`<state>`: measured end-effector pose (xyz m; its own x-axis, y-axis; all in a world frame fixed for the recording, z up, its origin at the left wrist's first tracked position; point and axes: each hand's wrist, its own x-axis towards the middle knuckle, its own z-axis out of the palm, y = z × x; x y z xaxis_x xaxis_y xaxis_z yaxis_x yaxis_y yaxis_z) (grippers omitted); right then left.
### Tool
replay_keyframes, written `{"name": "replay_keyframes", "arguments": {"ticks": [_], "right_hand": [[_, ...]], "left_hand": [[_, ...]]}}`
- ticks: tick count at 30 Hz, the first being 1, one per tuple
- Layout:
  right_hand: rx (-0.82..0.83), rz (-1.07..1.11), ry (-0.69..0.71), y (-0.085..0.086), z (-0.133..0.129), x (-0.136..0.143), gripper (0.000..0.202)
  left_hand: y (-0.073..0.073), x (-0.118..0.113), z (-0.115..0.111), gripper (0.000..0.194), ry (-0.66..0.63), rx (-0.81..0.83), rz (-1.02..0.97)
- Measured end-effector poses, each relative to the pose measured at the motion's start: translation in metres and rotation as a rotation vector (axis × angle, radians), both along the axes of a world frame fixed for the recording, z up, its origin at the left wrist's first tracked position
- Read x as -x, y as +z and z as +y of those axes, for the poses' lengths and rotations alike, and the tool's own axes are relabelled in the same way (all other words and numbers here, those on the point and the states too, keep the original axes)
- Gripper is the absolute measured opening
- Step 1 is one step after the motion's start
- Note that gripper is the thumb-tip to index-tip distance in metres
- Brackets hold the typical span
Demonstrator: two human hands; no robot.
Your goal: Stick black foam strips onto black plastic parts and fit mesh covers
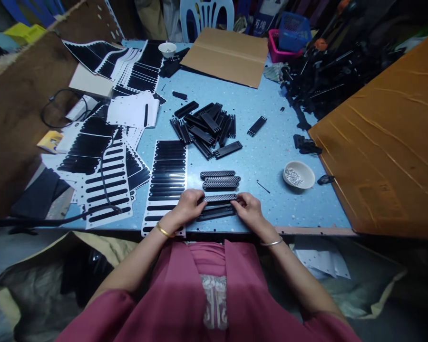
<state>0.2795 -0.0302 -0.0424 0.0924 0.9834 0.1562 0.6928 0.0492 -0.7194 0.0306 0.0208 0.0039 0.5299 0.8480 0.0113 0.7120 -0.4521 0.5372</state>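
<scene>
A narrow patterned strip (220,198) with rounded ends lies level between my hands. My left hand (189,205) pinches its left end, and my right hand (248,209) pinches the right end. Just below it, nearer the table edge, rests a plain black plastic bar (216,213). Beyond my fingers sit several similar patterned strips (221,182) in a small stack. Left of my left hand is a white sheet of black stickers (167,178), its upper rows full and some lower rows spaced apart.
A loose heap of black plastic bars (209,124) lies mid-table. To the right stands a white bowl of small metal parts (298,175) near a large brown board (388,142). More sticker sheets (109,183) and a cable pile up left. Flat cardboard (228,54) lies at the back.
</scene>
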Motion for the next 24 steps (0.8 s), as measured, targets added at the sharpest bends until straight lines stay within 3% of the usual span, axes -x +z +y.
{"name": "replay_keyframes", "arguments": {"ticks": [6,9,12,16,20,24], "right_hand": [[0.007,-0.146,-0.026,0.008,-0.007,-0.008,0.032],[0.067,-0.206,0.087,0.016,-0.018,-0.006,0.039],[0.117,-0.244,0.213,0.022,-0.024,-0.001,0.042],[0.155,-0.124,0.179,0.02,-0.025,0.004,0.032],[0.056,-0.051,0.12,0.012,-0.029,0.006,0.022],[-0.064,-0.061,0.127,0.009,-0.032,0.006,0.01]], "left_hand": [[0.002,-0.012,0.006,0.007,-0.043,-0.181,0.122],[0.009,-0.002,-0.001,0.02,-0.014,-0.212,0.101],[0.015,0.014,-0.017,0.039,-0.046,-0.121,0.149],[0.014,0.022,-0.04,0.027,-0.133,0.007,0.237],[0.005,0.014,-0.051,0.016,-0.112,-0.056,0.218],[0.0,0.006,-0.048,0.011,-0.099,-0.081,0.171]]}}
